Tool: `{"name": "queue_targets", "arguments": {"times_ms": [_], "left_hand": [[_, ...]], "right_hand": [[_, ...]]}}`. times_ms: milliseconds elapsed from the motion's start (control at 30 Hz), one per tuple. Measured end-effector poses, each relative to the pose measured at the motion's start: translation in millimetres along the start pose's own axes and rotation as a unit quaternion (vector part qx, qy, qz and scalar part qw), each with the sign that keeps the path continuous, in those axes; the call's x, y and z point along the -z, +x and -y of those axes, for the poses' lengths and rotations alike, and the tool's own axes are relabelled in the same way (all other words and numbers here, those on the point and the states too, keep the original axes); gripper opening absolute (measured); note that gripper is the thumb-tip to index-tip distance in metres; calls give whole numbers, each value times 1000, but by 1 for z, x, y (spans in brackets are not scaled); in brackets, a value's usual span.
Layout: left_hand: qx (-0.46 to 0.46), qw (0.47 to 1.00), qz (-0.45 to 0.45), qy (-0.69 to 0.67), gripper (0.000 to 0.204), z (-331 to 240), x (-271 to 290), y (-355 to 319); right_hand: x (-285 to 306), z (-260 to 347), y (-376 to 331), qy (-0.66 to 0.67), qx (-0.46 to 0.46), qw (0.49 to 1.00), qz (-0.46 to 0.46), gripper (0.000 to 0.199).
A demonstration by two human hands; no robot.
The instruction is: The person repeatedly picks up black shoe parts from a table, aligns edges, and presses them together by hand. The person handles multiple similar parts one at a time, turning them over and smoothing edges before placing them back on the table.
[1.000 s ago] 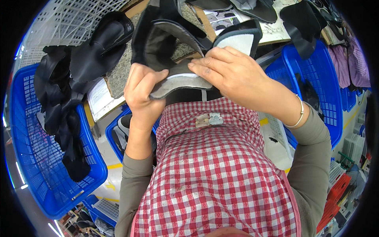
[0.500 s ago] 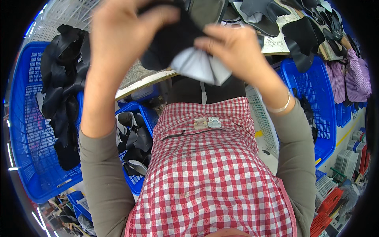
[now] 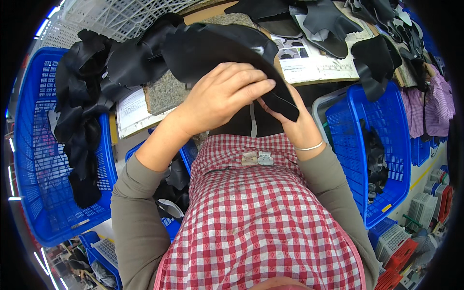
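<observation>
A curved black leather piece (image 3: pixel 203 53), smooth-faced and shaped like a shoe upper, is held up in front of me over the near edge of the workbench. My left hand (image 3: pixel 220 96) lies across its lower edge, fingers together and gripping it. The narrow right end of the piece rests in my right hand (image 3: pixel 300 124), whose fingers are partly hidden behind it. Another chain of black leather pieces (image 3: pixel 133 60) runs from the bench at left down into a blue basket (image 3: pixel 36 193).
Printed sheets (image 3: pixel 309 67) and more black leather pieces (image 3: pixel 328 24) cover the bench at the right. Another blue basket (image 3: pixel 355 159) stands at my right, with black pieces inside. Beyond it is a person in a purple checked sleeve (image 3: pixel 437 106). A white crate (image 3: pixel 140 17) stands at the back left.
Both hands have come down and nearer to me. The piece has turned from its pale lining side to its black face, and my left hand has moved right across it.
</observation>
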State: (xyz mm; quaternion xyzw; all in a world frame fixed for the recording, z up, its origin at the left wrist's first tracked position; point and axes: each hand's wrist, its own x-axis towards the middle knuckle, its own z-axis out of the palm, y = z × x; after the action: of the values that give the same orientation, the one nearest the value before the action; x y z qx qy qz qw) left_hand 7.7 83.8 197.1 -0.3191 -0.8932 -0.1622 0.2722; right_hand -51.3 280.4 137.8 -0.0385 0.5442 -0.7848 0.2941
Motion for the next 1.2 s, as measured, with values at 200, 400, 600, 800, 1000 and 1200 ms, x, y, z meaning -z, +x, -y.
{"name": "queue_targets", "arguments": {"times_ms": [200, 400, 600, 800, 1000, 1200], "left_hand": [[14, 995, 85, 45, 31, -2, -11, 1], [-25, 985, 172, -12, 24, 5, -10, 0], [5, 953, 283, -104, 29, 4, 15, 1], [11, 958, 216, 187, 37, -11, -1, -8], [-82, 955, -140, 248, 36, -40, 12, 10], [96, 979, -38, 176, 42, 0, -2, -3]], "right_hand": [[21, -16, 8, 19, -15, 998, 56, 39], [29, -56, 46, 340, -172, 923, 53, 28], [16, -28, 7, 204, -65, 971, 109, 33], [-17, 16, 2, 154, -41, 987, 11, 28], [-22, 57, 47, 61, 221, 973, 22, 13], [-19, 7, 48, 58, 151, 987, -7, 20]]}}
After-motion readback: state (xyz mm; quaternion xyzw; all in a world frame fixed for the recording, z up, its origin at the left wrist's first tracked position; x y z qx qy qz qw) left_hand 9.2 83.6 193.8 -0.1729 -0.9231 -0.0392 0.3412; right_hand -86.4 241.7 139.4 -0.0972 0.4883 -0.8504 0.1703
